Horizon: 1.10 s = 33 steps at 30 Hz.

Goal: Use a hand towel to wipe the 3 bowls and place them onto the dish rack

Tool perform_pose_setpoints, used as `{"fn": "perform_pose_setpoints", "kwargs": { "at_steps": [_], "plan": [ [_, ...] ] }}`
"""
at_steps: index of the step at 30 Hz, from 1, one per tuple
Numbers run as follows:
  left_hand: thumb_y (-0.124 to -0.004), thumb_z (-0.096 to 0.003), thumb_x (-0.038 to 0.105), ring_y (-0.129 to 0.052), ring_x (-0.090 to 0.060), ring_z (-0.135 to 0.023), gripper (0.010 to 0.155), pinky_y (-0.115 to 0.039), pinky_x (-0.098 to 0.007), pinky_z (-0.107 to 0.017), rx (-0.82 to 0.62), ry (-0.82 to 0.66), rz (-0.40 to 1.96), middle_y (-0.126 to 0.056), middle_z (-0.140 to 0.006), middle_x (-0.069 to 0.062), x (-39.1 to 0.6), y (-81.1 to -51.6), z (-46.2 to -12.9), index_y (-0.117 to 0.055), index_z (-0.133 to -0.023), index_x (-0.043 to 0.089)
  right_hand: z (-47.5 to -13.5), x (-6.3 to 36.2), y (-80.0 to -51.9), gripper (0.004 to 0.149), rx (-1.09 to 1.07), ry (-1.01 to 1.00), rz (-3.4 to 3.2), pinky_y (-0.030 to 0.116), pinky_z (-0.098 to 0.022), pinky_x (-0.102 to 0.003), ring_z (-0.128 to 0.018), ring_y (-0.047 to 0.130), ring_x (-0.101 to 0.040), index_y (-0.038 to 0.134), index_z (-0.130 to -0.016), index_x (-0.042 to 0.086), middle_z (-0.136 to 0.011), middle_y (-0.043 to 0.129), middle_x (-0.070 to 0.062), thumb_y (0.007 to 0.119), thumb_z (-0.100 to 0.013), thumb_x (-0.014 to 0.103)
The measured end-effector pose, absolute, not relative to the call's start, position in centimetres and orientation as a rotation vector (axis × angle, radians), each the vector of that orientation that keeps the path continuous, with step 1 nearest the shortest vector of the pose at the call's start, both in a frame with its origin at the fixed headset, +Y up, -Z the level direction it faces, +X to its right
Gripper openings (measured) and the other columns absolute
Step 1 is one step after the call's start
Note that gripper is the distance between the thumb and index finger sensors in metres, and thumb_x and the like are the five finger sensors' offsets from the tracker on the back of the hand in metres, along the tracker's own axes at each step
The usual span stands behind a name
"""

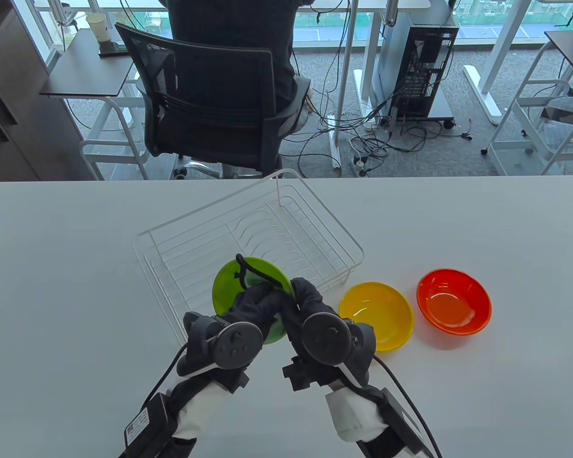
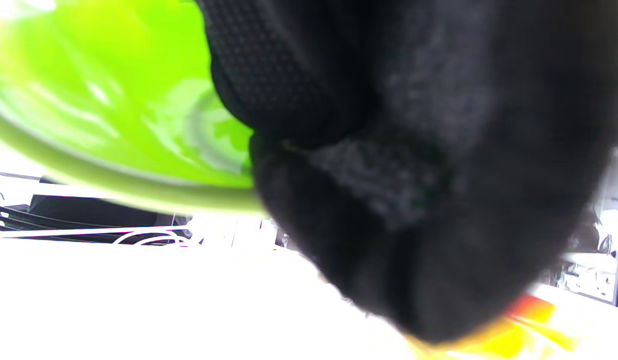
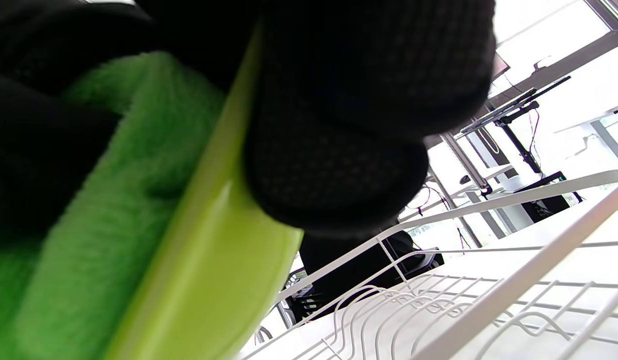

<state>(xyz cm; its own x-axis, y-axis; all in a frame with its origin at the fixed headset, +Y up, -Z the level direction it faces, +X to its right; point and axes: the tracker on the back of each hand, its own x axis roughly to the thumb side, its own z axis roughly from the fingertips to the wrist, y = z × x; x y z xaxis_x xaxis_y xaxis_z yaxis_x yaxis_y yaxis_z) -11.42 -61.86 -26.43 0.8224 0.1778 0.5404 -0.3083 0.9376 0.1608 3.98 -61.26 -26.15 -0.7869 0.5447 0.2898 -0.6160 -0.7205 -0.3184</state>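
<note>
Table view: the green bowl (image 1: 248,281) is held tilted above the near corner of the white dish rack (image 1: 315,214), gripped between the left hand (image 1: 229,334) and the right hand (image 1: 310,310), with a dark towel (image 1: 258,305) pressed into it. The yellow bowl (image 1: 376,315) and the red bowl (image 1: 453,300) are seen on the table (image 1: 67,267), to the right.

Bright daylight; wrist views overexposed, blurred up close.

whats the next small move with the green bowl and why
Probably keep rubbing the dark towel round the green bowl a little, then lift it into the dish rack. Both hands, left and right, hold bowl and towel just in front of the rack, which has no bowl in it; the yellow bowl and red bowl wait on the table.
</note>
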Motion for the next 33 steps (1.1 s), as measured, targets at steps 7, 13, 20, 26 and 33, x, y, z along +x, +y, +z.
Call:
{"fn": "perform_pose_setpoints", "kwargs": {
  "at_steps": [7,13,20,26,33],
  "plan": [
    [-0.081,-0.0523,0.017,-0.095,-0.037,-0.074,0.045,-0.095,-0.024,-0.038,0.168,-0.520,0.116,-0.078,-0.099,-0.022,-11.3,-62.1,-26.6,-0.077,-0.097,0.022,-26.0,4.0,-61.2,0.050,0.250,-0.570,2.469,0.095,-0.014,-0.028,-0.019,0.111,-0.019,0.074,-0.083,-0.001,-0.067,0.088,-0.025,0.085,-0.044,0.028],
    [-0.081,-0.0522,0.018,-0.096,-0.036,-0.074,0.045,-0.095,-0.024,-0.038,0.225,-0.448,-0.081,-0.079,-0.099,-0.021,-11.4,-62.7,-26.6,-0.077,-0.097,0.023,-25.9,3.7,-61.5,0.051,0.263,-0.556,2.491,0.095,-0.013,-0.026,-0.017,0.110,-0.017,0.075,-0.083,-0.002,-0.065,0.088,-0.026,0.085,-0.043,0.029],
    [-0.081,-0.0520,0.019,-0.097,-0.035,-0.072,0.046,-0.096,-0.025,-0.039,0.369,-0.376,-0.175,-0.080,-0.097,-0.020,-12.2,-62.9,-26.8,-0.077,-0.097,0.025,-25.7,2.9,-62.2,0.052,0.263,-0.470,2.475,0.096,-0.013,-0.024,-0.018,0.111,-0.014,0.075,-0.083,-0.004,-0.065,0.088,-0.027,0.085,-0.043,0.029],
    [-0.081,-0.0524,0.021,-0.097,-0.035,-0.073,0.047,-0.096,-0.024,-0.040,0.473,-0.374,-0.129,-0.080,-0.096,-0.021,-12.2,-62.4,-26.2,-0.075,-0.098,0.024,-25.6,2.6,-62.4,0.053,0.258,-0.405,2.430,0.096,-0.014,-0.024,-0.019,0.111,-0.013,0.074,-0.083,-0.005,-0.065,0.087,-0.028,0.084,-0.044,0.029],
    [-0.075,-0.0559,0.023,-0.091,-0.043,-0.080,0.050,-0.094,-0.030,-0.046,0.354,-0.516,0.249,-0.072,-0.101,-0.029,-11.6,-62.0,-25.4,-0.067,-0.105,0.016,-25.9,3.6,-62.2,0.052,0.235,-0.444,2.375,0.096,-0.016,-0.025,-0.020,0.111,-0.015,0.073,-0.084,-0.004,-0.066,0.087,-0.028,0.083,-0.045,0.028]
  ]
}}
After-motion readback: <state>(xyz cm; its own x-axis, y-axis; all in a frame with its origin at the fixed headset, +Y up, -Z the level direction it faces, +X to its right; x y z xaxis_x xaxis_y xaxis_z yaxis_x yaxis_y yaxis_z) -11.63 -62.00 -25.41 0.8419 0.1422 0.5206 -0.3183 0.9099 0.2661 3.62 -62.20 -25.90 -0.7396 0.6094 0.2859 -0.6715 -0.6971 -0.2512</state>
